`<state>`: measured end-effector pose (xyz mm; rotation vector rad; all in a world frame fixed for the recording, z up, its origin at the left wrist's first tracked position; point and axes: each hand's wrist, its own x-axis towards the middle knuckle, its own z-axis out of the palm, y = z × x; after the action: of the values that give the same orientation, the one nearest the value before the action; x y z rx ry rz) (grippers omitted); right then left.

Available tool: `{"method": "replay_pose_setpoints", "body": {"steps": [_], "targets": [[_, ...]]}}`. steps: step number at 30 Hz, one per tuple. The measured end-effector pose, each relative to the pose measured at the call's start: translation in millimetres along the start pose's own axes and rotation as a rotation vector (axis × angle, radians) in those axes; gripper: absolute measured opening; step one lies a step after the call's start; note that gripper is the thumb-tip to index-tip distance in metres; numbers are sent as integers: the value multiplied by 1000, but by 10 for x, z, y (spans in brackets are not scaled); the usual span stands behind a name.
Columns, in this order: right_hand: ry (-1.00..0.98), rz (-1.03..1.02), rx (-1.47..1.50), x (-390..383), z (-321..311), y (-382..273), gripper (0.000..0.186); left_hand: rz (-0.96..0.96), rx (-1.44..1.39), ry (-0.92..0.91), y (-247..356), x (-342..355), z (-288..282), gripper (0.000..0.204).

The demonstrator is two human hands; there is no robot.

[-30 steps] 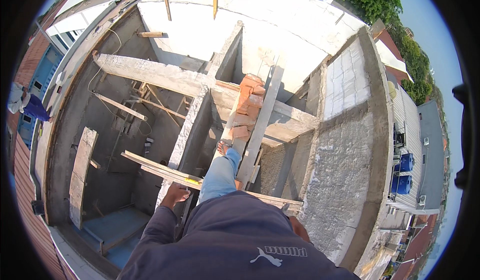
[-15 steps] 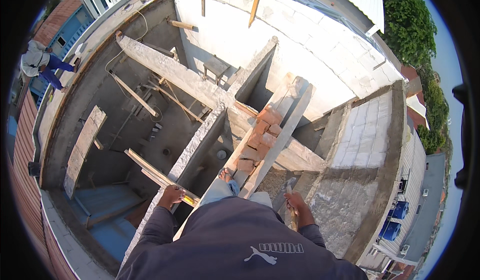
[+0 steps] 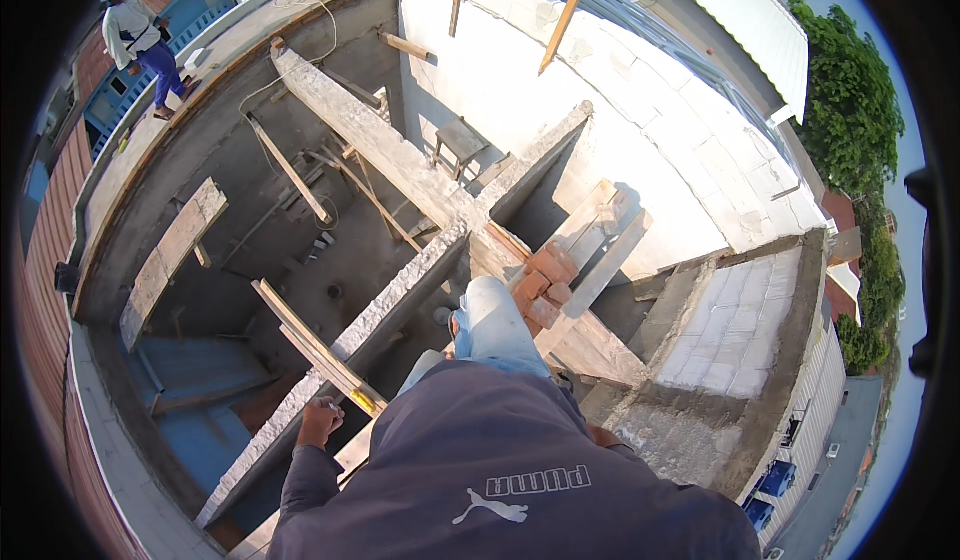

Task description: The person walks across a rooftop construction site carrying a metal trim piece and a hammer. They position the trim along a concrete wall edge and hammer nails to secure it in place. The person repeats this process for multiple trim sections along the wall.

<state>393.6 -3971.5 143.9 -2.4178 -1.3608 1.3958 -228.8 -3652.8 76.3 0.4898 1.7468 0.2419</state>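
Observation:
My left hand is over the rough top of a concrete wall, its fingers curled and nothing visible in them. Beside it, a long wooden board lies across the wall, with a small yellow object at its near end. Only a sliver of skin at my right wrist shows past the dark shirt; the hand's fingers and anything in them are hidden. Ahead of my raised, jeans-covered knee, a heap of reddish bricks rests on planks spanning the walls.
Deep rooms drop away on both sides of the rough wall top. A small wooden table stands below, and a loose plank leans at the left. Another person is on the far-left outer wall. A white block wall rises ahead.
One knee has come up over the planks. My left hand has moved back from the board's end. My right hand, which held a hammer-like tool, has gone behind my body. The distant person now stands straighter.

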Motion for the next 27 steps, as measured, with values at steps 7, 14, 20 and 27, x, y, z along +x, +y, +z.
{"method": "replay_pose_setpoints", "body": {"steps": [7, 14, 20, 27], "targets": [[-520, 597, 925, 1824, -717, -142, 27, -58, 197, -51, -1299, 121, 69, 47], [-251, 571, 349, 3543, -1484, -710, 25, 428, 267, -32, -574, 1093, 775, 14], [-266, 514, 314, 5262, -2357, -666, 25, 35, -317, 63, 1896, 2280, 2093, 8], [-270, 555, 238, 6462, -4143, -1221, 24, 364, -187, -9, 5606, 2380, 3409, 18]]}}
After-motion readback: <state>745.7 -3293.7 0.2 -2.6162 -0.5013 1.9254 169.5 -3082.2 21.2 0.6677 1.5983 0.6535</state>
